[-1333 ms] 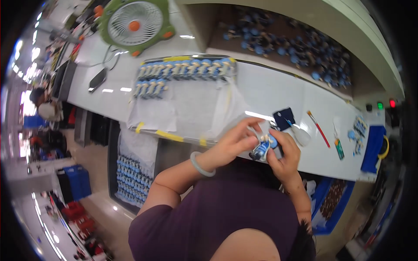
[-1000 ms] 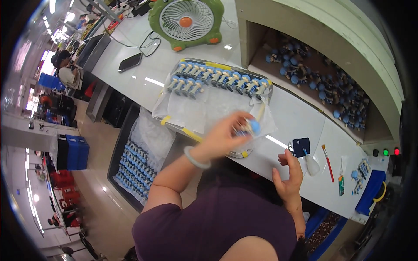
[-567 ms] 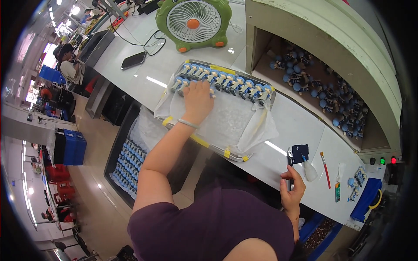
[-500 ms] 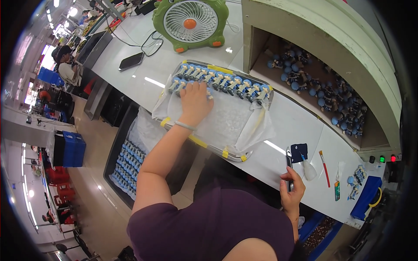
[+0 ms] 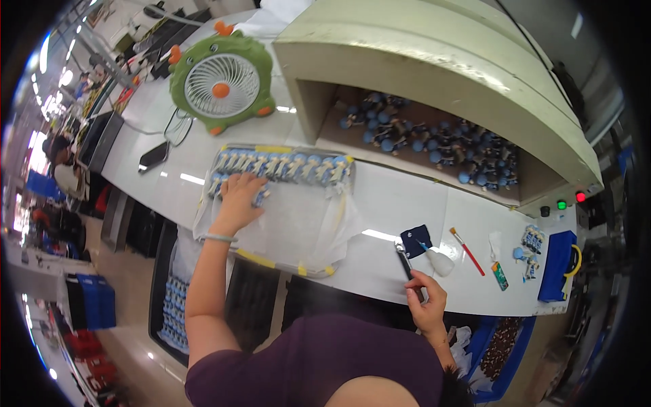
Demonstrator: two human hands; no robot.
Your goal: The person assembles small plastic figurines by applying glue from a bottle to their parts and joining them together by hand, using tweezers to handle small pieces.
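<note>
My left hand (image 5: 239, 202) is over a plastic-lined tray (image 5: 288, 227), its fingers curled round a small blue-and-white figurine (image 5: 260, 197) that shows between thumb and fingertips. Along the tray's far edge lies a row of similar figurines (image 5: 285, 166); a shorter second row begins at its left, partly hidden by that hand. At the table's near edge, my right hand (image 5: 428, 304) is closed round a slim tool (image 5: 405, 263) with a dark handle and shiny metal end. Beyond the tool's tip are a dark cloth (image 5: 415, 239) and a white squeeze bottle (image 5: 441, 262).
A green fan (image 5: 220, 88) and a phone (image 5: 154, 157) stand far left. Loose figurines (image 5: 434, 146) fill a pale machine's opening (image 5: 434, 57). On the right lie a red brush (image 5: 468, 251) and a blue holder (image 5: 557, 268). Below left, a black crate (image 5: 157, 298) holds more figurines.
The view has turned, so the table and tray appear further left and the far machine shows more. My left hand stays at the second row; my right still holds the tool.
</note>
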